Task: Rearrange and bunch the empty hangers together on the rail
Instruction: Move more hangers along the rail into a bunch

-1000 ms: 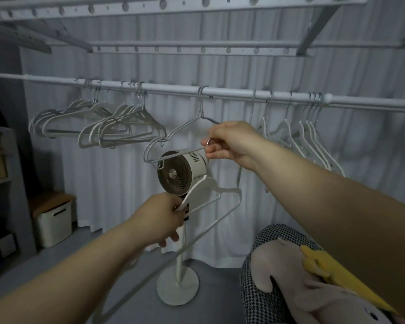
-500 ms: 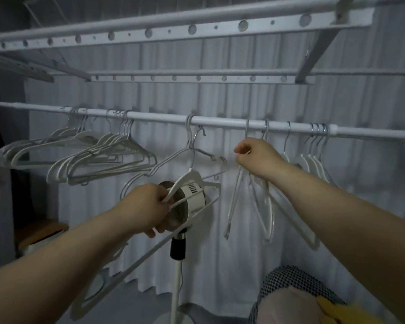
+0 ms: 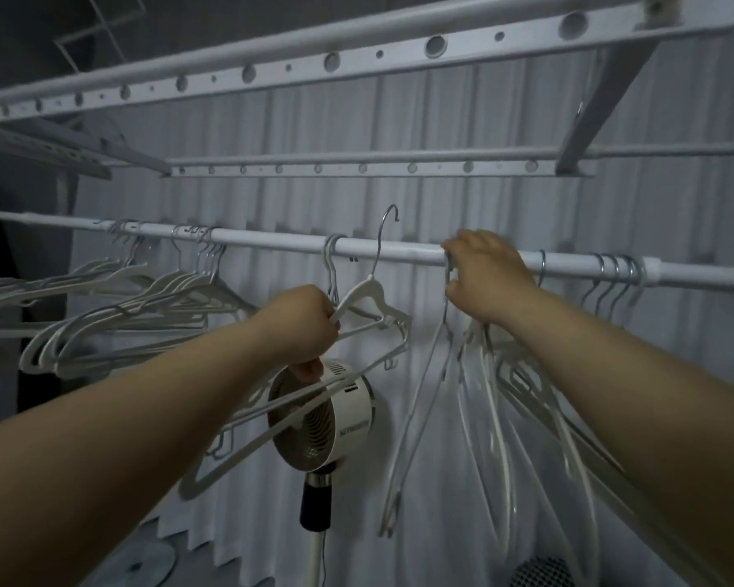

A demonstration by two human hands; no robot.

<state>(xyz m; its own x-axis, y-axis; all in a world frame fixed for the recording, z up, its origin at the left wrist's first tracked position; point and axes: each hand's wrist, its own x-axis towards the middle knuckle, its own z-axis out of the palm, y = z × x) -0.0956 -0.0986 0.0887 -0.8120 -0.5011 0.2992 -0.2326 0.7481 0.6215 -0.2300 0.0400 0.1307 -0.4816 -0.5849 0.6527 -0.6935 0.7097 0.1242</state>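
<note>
View: head camera only; both hands are raised toward the rail (image 3: 272,244).
Left hand (image 3: 304,328): fingers are curled round the shoulder of a white hanger (image 3: 371,296), thumb beneath. Its hook is off the rail and pokes up above it, just right of this hand.
Right hand (image 3: 486,277): it is up against the rail, fingers closed on the necks of a hanging cluster (image 3: 484,396) that fans out below it. The cluster is blurred, so the count cannot be told.
Other hangers: a big bunch (image 3: 145,298) sits well left of the left hand. A lone hanger (image 3: 330,264) hooks on just above that hand, and a set of hooks (image 3: 615,271) lies right of the right hand.
Handling: the hangers look light, stiff and thin-armed, with slick metal hooks. They should slide readily along the rail, yet swing and tangle. The best hold is probably the neck just under the hook, several at once.
Fan (image 3: 327,413): it stands below the left hand, behind the held hanger's bar.
</note>
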